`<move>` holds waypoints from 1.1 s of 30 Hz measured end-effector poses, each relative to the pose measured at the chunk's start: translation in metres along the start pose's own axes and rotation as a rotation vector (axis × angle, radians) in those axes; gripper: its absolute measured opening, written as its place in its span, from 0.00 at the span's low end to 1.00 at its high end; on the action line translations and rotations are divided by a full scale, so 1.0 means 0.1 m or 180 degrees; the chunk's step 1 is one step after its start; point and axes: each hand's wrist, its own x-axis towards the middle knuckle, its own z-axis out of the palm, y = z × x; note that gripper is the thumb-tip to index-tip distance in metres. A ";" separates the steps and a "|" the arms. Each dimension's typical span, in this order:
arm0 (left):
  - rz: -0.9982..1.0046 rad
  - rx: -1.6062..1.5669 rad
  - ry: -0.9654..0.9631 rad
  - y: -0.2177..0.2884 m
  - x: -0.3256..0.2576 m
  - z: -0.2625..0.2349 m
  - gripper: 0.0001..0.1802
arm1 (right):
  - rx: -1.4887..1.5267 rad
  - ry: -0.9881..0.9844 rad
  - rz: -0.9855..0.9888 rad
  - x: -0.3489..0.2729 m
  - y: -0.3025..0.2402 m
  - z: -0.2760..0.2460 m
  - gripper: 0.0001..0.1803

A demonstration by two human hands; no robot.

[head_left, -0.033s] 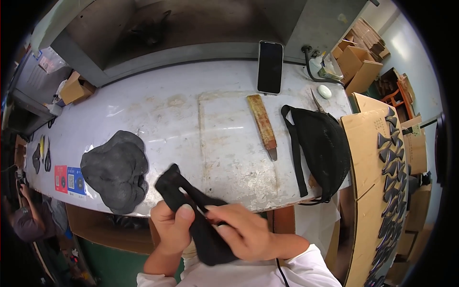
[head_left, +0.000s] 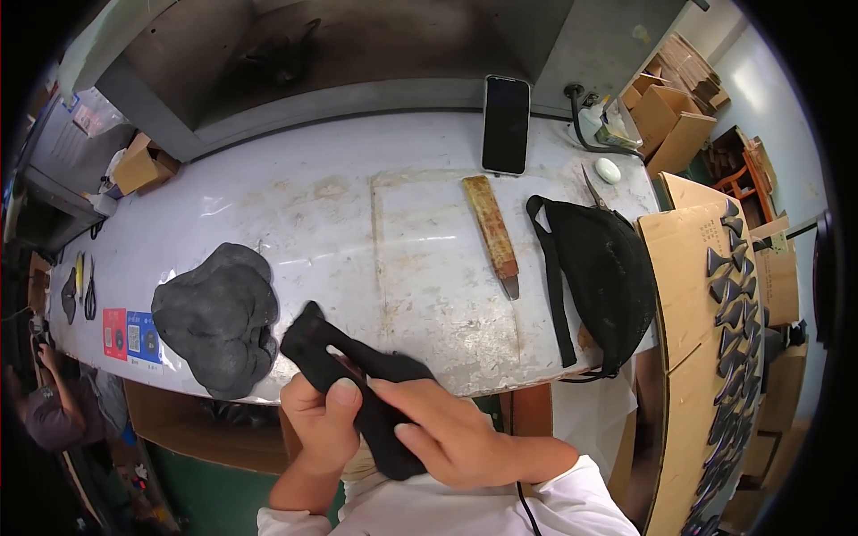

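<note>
Near the table's front edge I hold a long matte-black piece (head_left: 319, 347) with a narrow slit between two arms. Its exact kind is unclear. My left hand (head_left: 323, 420) is closed round its left side, thumb pressed on top. My right hand (head_left: 460, 433) is closed on its other side, index fingertip at the slit and thumb lower down. Whether a small tool sits in those right fingers is hidden. The piece's lower end hangs below the hands, in front of my white shirt. To the left lies a lumpy dark grey mass (head_left: 214, 322), apart from the piece.
On the table are a wrapped-handle blade (head_left: 490, 232), a black pouch with a strap (head_left: 601, 277), a phone (head_left: 506, 125) and a white oval object (head_left: 608, 171). Cardboard with several dark flared pieces (head_left: 731, 313) stands right. Another person (head_left: 63, 415) is far left.
The black piece has shifted slightly left, and its lower end has risen a little. My right hand has moved slightly left along with it; my left hand has hardly moved.
</note>
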 end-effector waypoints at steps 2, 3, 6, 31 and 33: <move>0.0000 -0.0132 0.0055 0.01 0.02 0.07 0.15 | 0.0028 -0.0175 0.0384 -0.01 0.03 -0.03 0.27; -0.0128 -0.0064 0.0063 0.07 0.02 0.12 0.22 | 0.0045 -0.0354 0.0774 -0.01 0.06 -0.06 0.27; -0.0048 0.0375 -0.0457 0.10 0.04 0.16 0.37 | -0.0189 -0.0217 0.0492 -0.03 0.09 -0.09 0.29; -0.0460 0.0654 -0.0320 -0.04 -0.10 0.33 0.19 | 0.1316 0.0265 0.1303 -0.04 0.05 -0.11 0.21; 0.0620 0.1266 -0.0077 -0.14 -0.13 0.33 0.20 | 0.2104 0.0199 0.1810 -0.01 0.04 -0.05 0.21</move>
